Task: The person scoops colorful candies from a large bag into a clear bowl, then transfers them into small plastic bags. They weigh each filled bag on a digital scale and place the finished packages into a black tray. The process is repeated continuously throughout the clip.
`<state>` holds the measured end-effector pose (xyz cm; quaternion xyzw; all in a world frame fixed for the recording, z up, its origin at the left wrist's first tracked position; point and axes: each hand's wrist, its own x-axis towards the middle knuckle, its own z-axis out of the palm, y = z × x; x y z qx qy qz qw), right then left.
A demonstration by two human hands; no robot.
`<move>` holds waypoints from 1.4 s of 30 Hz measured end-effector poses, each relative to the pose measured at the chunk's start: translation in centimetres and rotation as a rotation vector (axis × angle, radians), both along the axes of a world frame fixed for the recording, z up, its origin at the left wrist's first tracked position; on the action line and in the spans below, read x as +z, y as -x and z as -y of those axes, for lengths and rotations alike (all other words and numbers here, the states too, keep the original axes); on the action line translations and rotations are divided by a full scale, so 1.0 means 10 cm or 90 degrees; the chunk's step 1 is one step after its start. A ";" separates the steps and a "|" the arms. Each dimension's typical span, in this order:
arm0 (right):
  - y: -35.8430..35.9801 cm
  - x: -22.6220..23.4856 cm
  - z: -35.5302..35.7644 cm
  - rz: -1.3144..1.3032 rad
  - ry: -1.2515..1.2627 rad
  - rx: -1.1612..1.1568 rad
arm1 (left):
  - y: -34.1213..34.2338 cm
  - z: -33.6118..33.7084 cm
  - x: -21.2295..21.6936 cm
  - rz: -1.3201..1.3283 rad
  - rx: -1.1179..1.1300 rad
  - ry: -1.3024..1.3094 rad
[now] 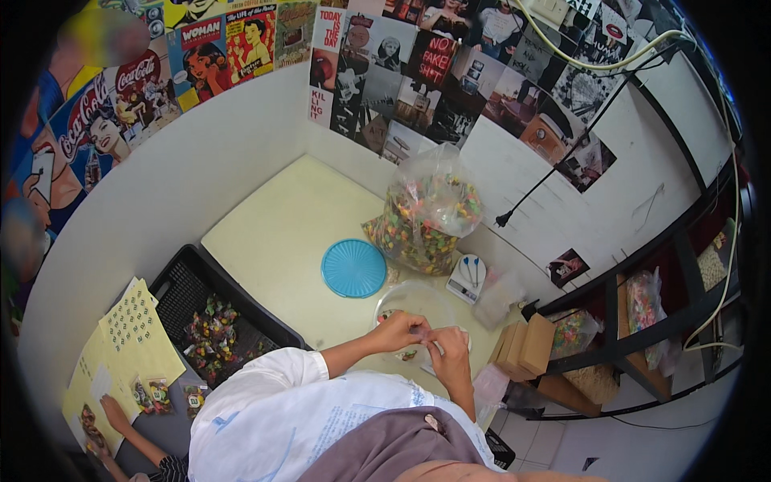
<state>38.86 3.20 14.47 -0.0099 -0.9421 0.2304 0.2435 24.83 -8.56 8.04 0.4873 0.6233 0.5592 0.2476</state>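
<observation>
My left hand (399,329) and my right hand (451,353) meet over a round clear plastic tub (414,291). Both have their fingertips pinched together on what looks like a small clear plastic bag (419,330), mostly covered by the fingers. A few small colourful pieces (408,354) show just below my left hand. Beyond the tub stands a large clear bag of colourful pieces (418,229), bunched at the top. To its left a round blue lid (353,267) lies flat on the pale yellow table (273,213).
Right of the tub are a small white scale (467,279), clear plastic bags (501,297) and brown boxes (526,345). A black crate (277,313) holding filled bags is at left. Beside it, a co-worker's hand (116,415) rests near yellow label sheets (132,321). Dark shelves (642,331) line the right.
</observation>
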 end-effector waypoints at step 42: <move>0.37 -0.88 -0.25 0.127 0.575 -0.256 | 0.51 -0.51 -0.25 0.381 -0.106 -0.083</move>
